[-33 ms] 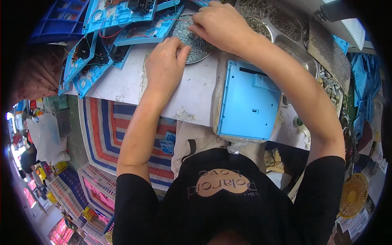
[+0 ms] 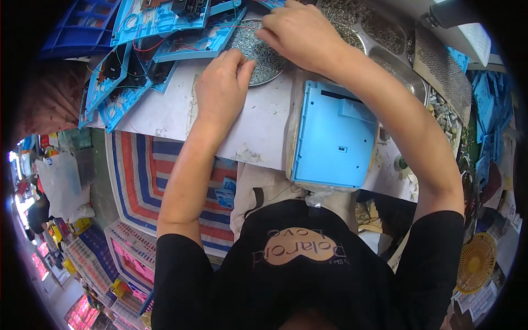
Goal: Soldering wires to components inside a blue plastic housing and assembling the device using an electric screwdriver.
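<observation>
Screws fill the round metal dish at the far edge of the white worktop, and both of my hands work at it. My left hand rests at the dish's near rim with its fingers curled and pinching at the pile, though I cannot tell whether a screw is caught between them. My right hand lies over the far side of the dish, fingers bent down into the screws; what it grips is hidden. To do this well, I judge I should pick 1 screw at a time with thumb and forefinger and keep my wrists low so nothing scatters. A light blue plastic panel lies flat on a clear bag at the worktop's near edge, just right of my left forearm. Several blue panels with red and black wiring crowd the far left corner. Longer metal trays of small parts sit at the far right.
</observation>
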Demonstrator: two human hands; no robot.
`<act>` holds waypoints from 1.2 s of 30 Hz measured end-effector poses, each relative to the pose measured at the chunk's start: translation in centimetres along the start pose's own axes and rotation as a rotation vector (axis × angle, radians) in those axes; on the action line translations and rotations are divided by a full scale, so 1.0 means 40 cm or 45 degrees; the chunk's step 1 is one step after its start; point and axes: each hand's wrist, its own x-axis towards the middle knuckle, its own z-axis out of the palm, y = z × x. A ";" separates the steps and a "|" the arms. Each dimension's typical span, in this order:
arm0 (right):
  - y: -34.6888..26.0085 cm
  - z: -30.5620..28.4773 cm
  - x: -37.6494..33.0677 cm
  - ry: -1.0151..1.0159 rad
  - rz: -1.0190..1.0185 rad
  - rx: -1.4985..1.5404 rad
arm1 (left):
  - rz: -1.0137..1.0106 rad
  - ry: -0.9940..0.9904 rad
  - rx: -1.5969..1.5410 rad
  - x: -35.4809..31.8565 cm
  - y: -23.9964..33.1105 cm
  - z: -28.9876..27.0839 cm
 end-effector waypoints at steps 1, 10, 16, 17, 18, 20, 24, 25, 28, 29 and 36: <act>0.005 -0.023 -0.012 -0.026 0.058 0.012 | 0.004 0.010 0.006 0.002 -0.004 0.000; 0.102 -0.178 -0.414 0.127 0.366 0.440 | 0.011 0.045 0.033 0.008 -0.005 -0.012; 0.076 -0.169 -0.477 0.116 0.488 0.645 | -0.131 -0.182 -0.216 -0.013 0.079 -0.043; 0.082 -0.170 -0.478 0.091 0.458 0.641 | -0.073 -0.230 -0.196 -0.021 0.092 -0.047; 0.088 -0.169 -0.473 0.064 0.420 0.642 | -0.022 -0.274 -0.170 -0.030 0.100 -0.051; 0.100 -0.170 -0.459 0.038 0.321 0.592 | -0.005 -0.288 -0.289 -0.047 0.121 -0.048; 0.110 -0.188 -0.426 -0.003 0.188 0.473 | 0.062 -0.335 -0.451 -0.069 0.146 -0.056; 0.110 -0.193 -0.418 -0.026 0.184 0.463 | 0.073 -0.349 -0.478 -0.072 0.151 -0.058; 0.113 -0.213 -0.389 -0.159 0.158 0.382 | 0.113 -0.432 -0.519 -0.073 0.158 -0.068; 0.117 -0.216 -0.379 -0.207 0.122 0.350 | 0.140 -0.441 -0.502 -0.072 0.159 -0.065; 0.129 -0.257 -0.330 -0.459 0.155 0.279 | 0.423 -0.445 -0.261 -0.031 0.171 -0.046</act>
